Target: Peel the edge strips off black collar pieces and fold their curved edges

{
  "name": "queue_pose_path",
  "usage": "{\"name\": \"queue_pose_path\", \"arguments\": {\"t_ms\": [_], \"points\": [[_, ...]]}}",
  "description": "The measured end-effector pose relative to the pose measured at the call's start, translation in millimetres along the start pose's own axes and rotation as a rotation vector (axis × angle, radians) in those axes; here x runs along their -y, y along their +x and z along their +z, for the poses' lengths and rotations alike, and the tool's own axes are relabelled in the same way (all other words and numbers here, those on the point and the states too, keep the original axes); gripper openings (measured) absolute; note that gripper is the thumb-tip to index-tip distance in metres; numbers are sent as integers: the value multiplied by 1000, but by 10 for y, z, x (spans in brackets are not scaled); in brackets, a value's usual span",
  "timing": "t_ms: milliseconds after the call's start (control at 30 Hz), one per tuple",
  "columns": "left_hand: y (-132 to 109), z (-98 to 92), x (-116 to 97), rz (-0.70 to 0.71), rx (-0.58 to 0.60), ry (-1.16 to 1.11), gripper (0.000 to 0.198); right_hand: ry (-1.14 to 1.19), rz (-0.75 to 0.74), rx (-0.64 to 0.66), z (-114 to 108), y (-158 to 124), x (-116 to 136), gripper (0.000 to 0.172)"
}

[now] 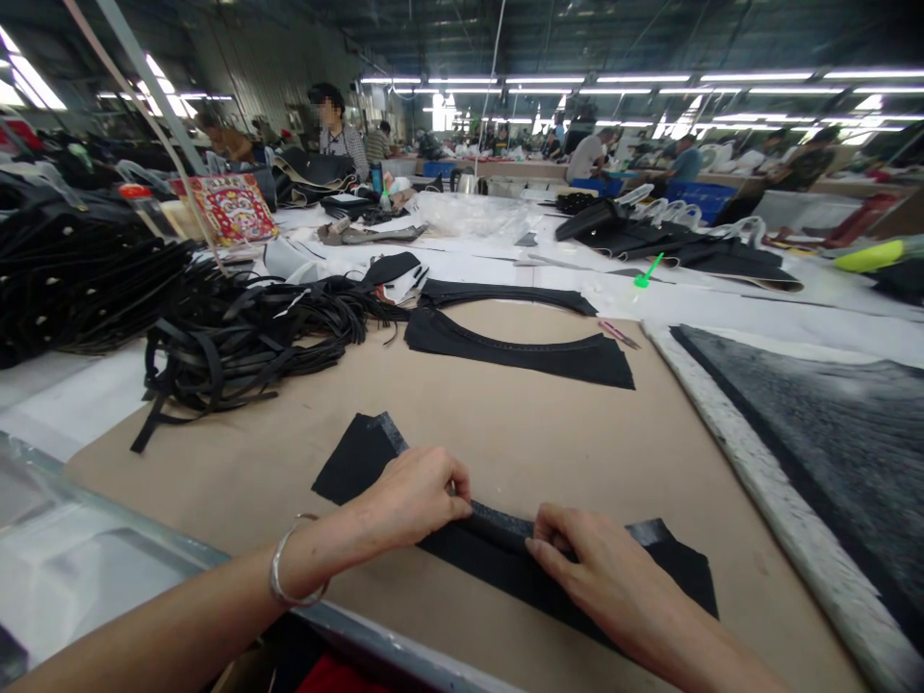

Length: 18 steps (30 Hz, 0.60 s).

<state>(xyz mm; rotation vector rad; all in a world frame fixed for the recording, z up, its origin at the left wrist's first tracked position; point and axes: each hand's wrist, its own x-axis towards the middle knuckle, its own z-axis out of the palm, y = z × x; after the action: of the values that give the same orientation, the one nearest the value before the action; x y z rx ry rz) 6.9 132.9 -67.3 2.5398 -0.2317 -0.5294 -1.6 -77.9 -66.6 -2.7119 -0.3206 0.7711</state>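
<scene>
A curved black fabric panel [498, 568] lies on the brown work board [505, 423] right in front of me. Its inner curved edge carries a darker, shinier strip. My left hand [423, 491], with a silver bangle on the wrist, pinches that edge left of the middle. Further right along the same edge, my right hand [577, 549] pinches it between thumb and curled fingers. Both hands partly cover the panel. Beyond them rest two more curved black panels, a wider one [520, 356] and a narrower one [498, 292].
A tangle of black strips [238, 337] lies at left, beside stacked black pieces [72, 279]. Pink-handled snips [617, 333] and a green brush-like tool [650, 272] are further back. A pale slab with dark sheets [815, 423] borders the right. People work in the background.
</scene>
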Motion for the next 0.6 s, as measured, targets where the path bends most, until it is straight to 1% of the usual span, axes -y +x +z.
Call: {"name": "queue_pose_path", "arguments": {"t_ms": [133, 367, 467, 600], "points": [[12, 9, 27, -30, -25, 43, 13, -13, -2, 2, 8, 23, -12, 18], [50, 60, 56, -47, -40, 115, 16, -40, 0, -50, 155, 127, -42, 20], [59, 74, 71, -56, -47, 126, 17, -41, -2, -66, 169, 144, -34, 20], [63, 93, 83, -49, -57, 146, 17, -68, 16, -52, 165, 158, -5, 20]]}}
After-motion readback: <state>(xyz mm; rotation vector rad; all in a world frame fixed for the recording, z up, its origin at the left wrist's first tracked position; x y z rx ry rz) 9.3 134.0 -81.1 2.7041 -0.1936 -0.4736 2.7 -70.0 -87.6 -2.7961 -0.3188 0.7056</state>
